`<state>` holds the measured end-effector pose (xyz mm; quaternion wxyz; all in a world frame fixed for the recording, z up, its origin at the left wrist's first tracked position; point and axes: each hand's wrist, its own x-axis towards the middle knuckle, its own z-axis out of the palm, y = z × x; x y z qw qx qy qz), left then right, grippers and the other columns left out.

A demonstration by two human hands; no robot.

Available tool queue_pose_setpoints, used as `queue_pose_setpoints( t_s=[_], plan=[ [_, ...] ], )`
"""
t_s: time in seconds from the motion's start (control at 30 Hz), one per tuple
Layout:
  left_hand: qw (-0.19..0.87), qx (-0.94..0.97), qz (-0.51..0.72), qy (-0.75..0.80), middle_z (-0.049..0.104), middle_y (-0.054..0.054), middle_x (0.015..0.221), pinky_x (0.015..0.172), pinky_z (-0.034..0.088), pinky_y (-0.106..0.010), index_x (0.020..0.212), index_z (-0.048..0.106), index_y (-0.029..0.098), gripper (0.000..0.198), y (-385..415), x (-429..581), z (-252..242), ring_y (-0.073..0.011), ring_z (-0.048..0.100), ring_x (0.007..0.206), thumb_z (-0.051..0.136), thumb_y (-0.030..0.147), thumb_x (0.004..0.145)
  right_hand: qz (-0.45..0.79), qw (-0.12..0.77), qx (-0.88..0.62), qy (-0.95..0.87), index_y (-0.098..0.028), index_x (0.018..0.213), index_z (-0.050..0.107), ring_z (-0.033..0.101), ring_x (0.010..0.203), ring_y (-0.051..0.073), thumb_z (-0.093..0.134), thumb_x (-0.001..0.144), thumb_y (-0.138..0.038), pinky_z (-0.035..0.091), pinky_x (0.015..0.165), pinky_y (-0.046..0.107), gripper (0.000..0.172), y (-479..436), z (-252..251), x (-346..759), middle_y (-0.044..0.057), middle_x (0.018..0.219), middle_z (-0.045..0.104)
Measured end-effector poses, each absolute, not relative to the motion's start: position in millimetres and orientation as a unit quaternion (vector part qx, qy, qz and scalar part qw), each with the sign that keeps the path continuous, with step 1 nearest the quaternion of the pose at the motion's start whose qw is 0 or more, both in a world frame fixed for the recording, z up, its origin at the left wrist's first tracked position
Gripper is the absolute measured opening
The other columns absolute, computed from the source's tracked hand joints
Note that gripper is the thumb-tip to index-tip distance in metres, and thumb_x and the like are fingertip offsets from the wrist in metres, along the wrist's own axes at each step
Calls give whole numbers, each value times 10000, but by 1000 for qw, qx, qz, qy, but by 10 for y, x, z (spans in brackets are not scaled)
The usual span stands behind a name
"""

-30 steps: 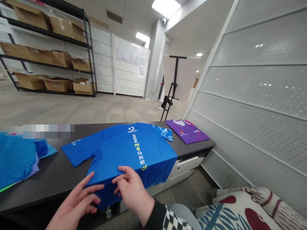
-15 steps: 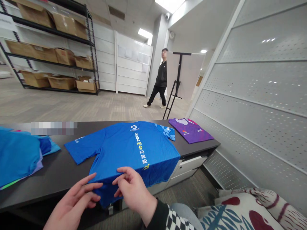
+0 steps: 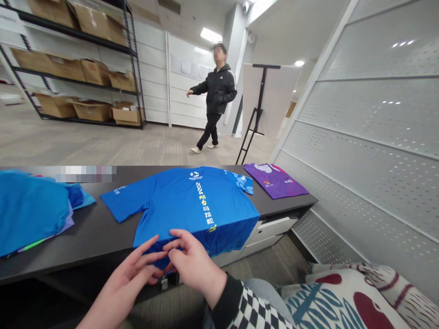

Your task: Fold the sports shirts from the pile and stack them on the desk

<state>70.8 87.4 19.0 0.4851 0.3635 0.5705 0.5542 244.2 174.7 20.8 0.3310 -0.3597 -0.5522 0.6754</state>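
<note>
One blue printed T-shirt point(image 3: 192, 205), hem over tabletop point(image 3: 85, 251) near edge; right hand point(image 3: 195, 260) pinching hem, left hand point(image 3: 125, 278) open, touching.

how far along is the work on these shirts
Looks done: a stack of blue shirts on the black counter, and a flat purple jersey. In hand: the bright blue T-shirt, its near edge between left hand and right hand. Left: its short sleeve lies spread out.

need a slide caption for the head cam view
Left hand and right hand at the near edge of a blue 2024 marathon T-shirt on a black counter, purple shirt beyond
</note>
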Motion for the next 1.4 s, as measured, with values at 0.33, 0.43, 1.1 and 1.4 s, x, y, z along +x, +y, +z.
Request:
queue_pose_setpoints(
  t_s=[0.33, 0.43, 1.1, 1.4],
  plan=[
    [535, 326, 582, 518, 778, -233, 1451, 757, 647, -343, 1683, 556, 166, 936, 913, 676, 192, -205, 821, 813, 778, 266, 779, 661, 348, -374, -549, -216, 1538, 599, 763, 704, 163, 774, 860, -436, 607, 718, 341, 735, 1689, 258, 2516, 100, 1261, 798],
    [542, 328, 580, 511, 782, -224, 1455, 789, 649, -351, 1687, 571, 187, 917, 937, 643, 147, -206, 831, 835, 773, 236, 793, 659, 340, -383, -551, -219, 1533, 631, 774, 702, 175, 787, 845, -462, 607, 696, 346, 746, 1714, 233, 2525, 121, 1301, 807],
    [515, 334, 588, 527, 871, -154, 1191, 750, 634, -330, 1678, 604, 152, 866, 1025, 764, 90, -205, 829, 790, 783, 268, 838, 643, 336, -411, -552, -207, 1510, 686, 793, 715, 197, 782, 823, -489, 598, 645, 326, 749, 1723, 288, 2533, 130, 1233, 850],
    [478, 316, 608, 550, 859, -163, 1222, 756, 634, -323, 1696, 577, 137, 879, 996, 642, 108, -215, 837, 848, 747, 256, 841, 581, 367, -463, -560, -151, 1525, 671, 769, 657, 207, 726, 855, -477, 580, 614, 321, 747, 1849, 268, 2630, 110, 1061, 857]
  ],
)
